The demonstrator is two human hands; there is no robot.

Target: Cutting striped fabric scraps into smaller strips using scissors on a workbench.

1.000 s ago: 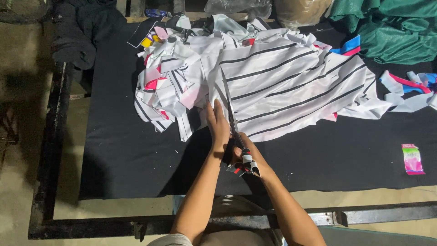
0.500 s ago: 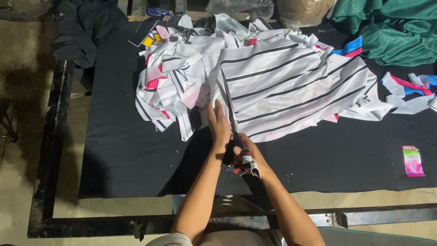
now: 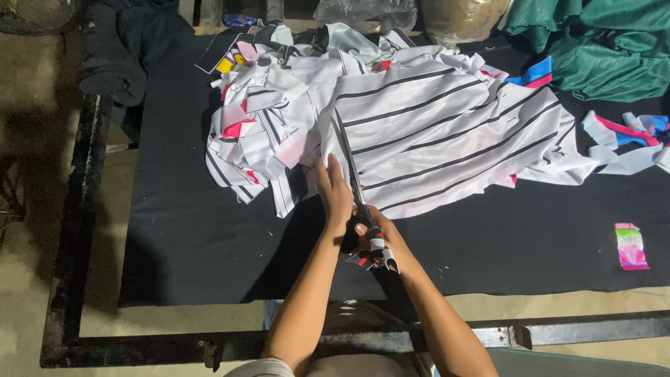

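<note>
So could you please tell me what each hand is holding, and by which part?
The right hand grips metal scissors by their handles. The left hand lies flat on the white black-striped fabric, gripping nothing.

I see a dim, evenly lit view from above where the white striped cloth (image 3: 447, 139) is the brightest patch without glare, the black desk (image 3: 195, 237) swallows detail, soft shadow falls beneath my forearms, and the corners go murky and slightly soft.
</note>
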